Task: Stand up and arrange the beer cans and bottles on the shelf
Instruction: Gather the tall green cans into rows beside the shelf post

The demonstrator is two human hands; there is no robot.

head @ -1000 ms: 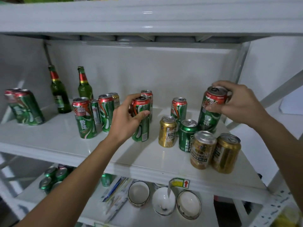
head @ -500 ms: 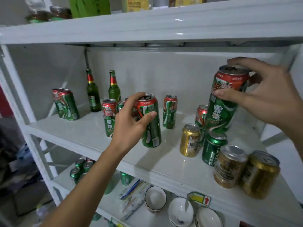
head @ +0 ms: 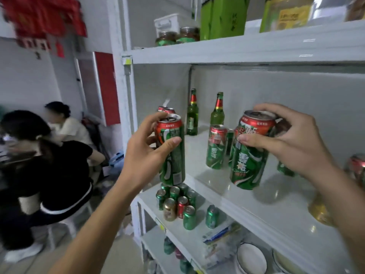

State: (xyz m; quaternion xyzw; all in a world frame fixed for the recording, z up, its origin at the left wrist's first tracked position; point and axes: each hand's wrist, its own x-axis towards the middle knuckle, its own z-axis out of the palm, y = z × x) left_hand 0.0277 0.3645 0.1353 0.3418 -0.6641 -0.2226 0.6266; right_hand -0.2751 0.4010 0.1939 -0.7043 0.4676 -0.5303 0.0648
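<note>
My left hand (head: pixel 147 153) grips a tall green beer can with a red top (head: pixel 173 161), held upright in the air at the left front edge of the white shelf (head: pixel 246 202). My right hand (head: pixel 294 143) holds a second tall green can (head: pixel 249 159) by its rim, tilted and lifted just above the shelf. Behind them stand another tall green can (head: pixel 216 147) and two green bottles (head: pixel 192 113) (head: pixel 217 109). Two more tall cans (head: pixel 167 110) peek out behind my left hand. A gold can (head: pixel 320 212) and a red-topped can (head: pixel 357 167) are partly hidden by my right arm.
Several small cans (head: pixel 177 204) cluster on the lower shelf, with bowls (head: pixel 251 258) and a packet further right. Green boxes (head: pixel 223 16) and jars (head: pixel 177 35) sit on the top shelf. Two seated people (head: pixel 45 165) are at the left, close to the shelf's post (head: pixel 128 99).
Both hands have carried their cans leftward along the shelf, and my view has swung left. The left can now hangs at the shelf's left edge. The seated people have come into sight.
</note>
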